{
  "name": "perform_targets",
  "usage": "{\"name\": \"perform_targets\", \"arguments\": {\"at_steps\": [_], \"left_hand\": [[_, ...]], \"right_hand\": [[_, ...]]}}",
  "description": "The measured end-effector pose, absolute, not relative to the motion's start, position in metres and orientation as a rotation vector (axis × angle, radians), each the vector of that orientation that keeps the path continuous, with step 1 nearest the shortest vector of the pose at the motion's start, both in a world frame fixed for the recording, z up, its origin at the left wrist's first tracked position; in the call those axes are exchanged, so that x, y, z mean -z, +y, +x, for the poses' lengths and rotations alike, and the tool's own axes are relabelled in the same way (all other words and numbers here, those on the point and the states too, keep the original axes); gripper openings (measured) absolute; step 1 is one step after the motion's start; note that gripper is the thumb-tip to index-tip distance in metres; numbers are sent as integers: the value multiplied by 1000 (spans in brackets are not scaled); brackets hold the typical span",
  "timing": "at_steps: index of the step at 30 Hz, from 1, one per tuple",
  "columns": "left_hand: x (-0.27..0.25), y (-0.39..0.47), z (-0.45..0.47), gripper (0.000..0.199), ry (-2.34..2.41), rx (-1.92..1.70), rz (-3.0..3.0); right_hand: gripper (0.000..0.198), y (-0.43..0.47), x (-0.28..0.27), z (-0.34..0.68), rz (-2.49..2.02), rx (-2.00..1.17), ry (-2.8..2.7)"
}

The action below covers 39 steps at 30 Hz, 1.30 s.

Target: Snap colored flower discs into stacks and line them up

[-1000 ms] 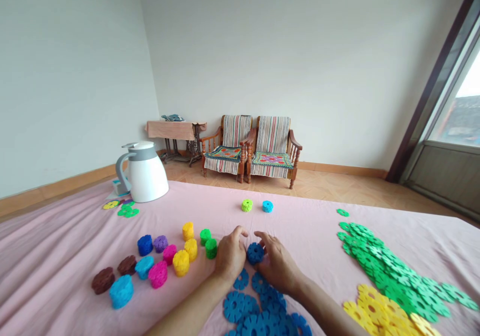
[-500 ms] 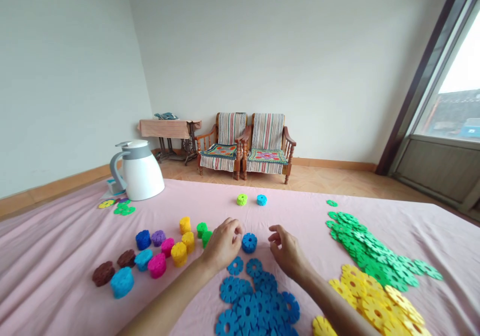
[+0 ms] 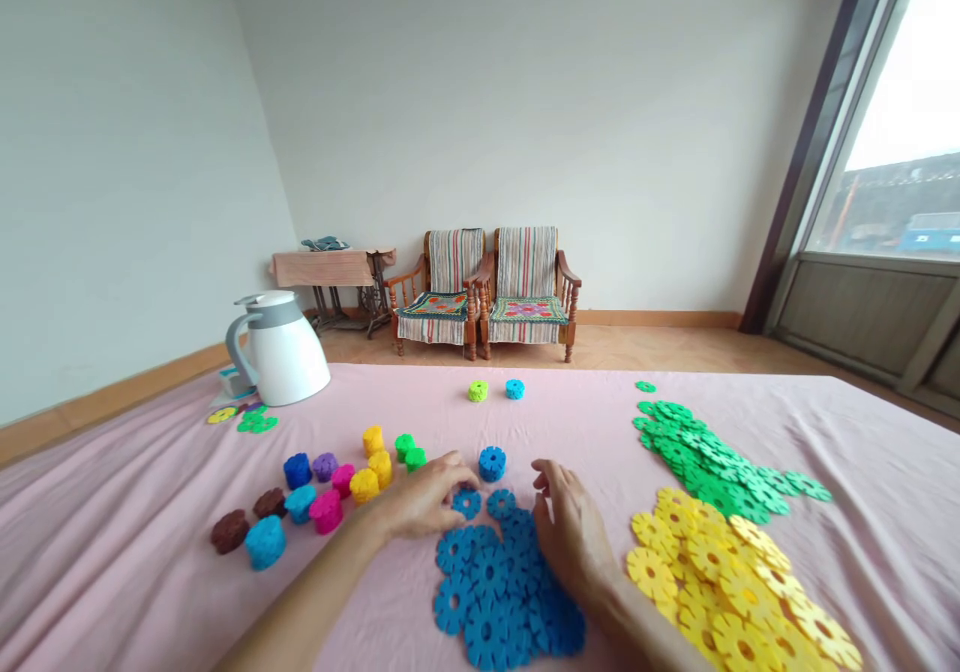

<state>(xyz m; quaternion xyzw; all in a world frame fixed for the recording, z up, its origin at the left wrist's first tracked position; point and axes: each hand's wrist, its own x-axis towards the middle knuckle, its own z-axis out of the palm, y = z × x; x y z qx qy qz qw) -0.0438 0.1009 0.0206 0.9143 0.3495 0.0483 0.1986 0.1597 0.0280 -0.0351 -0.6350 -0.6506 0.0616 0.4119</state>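
My left hand (image 3: pixel 429 497) reaches in from the left, thumb and fingers apart at the edge of a loose blue snowflake disc (image 3: pixel 466 504). Whether it touches the disc I cannot tell. A second loose blue disc (image 3: pixel 501 503) lies just right of that one. My right hand (image 3: pixel 571 530) is open, fingers loosely bent, over the right side of a heap of blue snowflake discs (image 3: pixel 489 574), part of which it hides. Between and beyond both hands stands a short stack of blue discs (image 3: pixel 492 464).
Stacks in several colours, such as a yellow stack (image 3: pixel 364 486) and a brown stack (image 3: pixel 229 532), stand left. Green discs (image 3: pixel 697 452) and yellow discs (image 3: pixel 720 572) are heaped right. A lime stack (image 3: pixel 478 391) and a light-blue stack (image 3: pixel 514 389) stand farther back. A white jug (image 3: pixel 289 357) is far left.
Both hands have moved from beside the short blue stack back toward me, to the blue heap. The blue stack stands released between them. The view has shifted slightly.
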Motion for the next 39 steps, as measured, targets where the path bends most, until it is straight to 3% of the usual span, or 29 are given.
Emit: {"name": "perform_targets", "arguments": {"at_steps": [14,24,39], "left_hand": [[-8,99,-37,31,1100,-289,2610],[-22,120,-25,28,1016,-822,2531],[-18,137,-1,37,991,-571,2607]], "right_hand": [[36,33,42,169,-1615,-178,-1651],[31,43,53,178,-1594,-269,-1501],[26,39,47,177,-1618,-306,-1545]]}}
